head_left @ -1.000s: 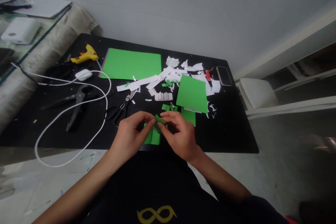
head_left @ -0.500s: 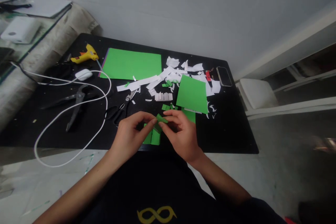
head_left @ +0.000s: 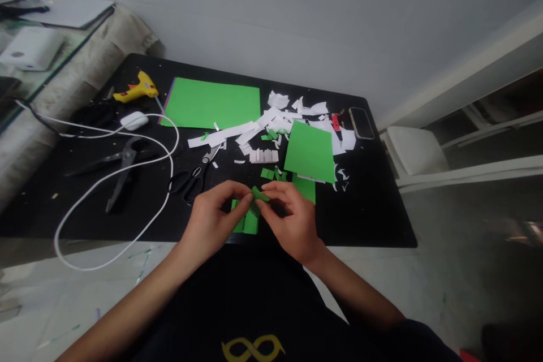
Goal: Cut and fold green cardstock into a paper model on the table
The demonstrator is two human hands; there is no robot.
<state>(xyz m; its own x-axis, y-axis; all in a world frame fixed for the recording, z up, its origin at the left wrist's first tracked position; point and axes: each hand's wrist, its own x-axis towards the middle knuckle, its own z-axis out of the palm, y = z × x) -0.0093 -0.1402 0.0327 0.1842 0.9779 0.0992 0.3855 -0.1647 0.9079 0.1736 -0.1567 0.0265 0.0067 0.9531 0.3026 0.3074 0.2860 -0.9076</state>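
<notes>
Between my two hands is a small folded piece of green paper (head_left: 259,194), pinched near the table's front edge. My left hand (head_left: 216,212) grips its left side between thumb and fingers. My right hand (head_left: 292,218) pinches it from the right, thumb close to the other thumb. Beneath them lie green paper strips (head_left: 250,225), partly hidden by my left hand. Small green scraps (head_left: 274,173) rest just beyond my fingers. To the left of my left hand are black-handled scissors (head_left: 190,181), lying with their blades pointing away.
A large green sheet (head_left: 212,103), white paper scraps (head_left: 280,119) and a smaller green sheet (head_left: 310,151) cover the back. A yellow glue gun (head_left: 138,88), pruning shears (head_left: 126,164) and a looping white cable (head_left: 85,181) lie left. A red cutter (head_left: 336,123) and a phone (head_left: 361,123) lie right.
My right hand has shifted slightly left and the green piece's flap is tilted a little differently. Both hands keep their pinch on it; the things on the table stay put.
</notes>
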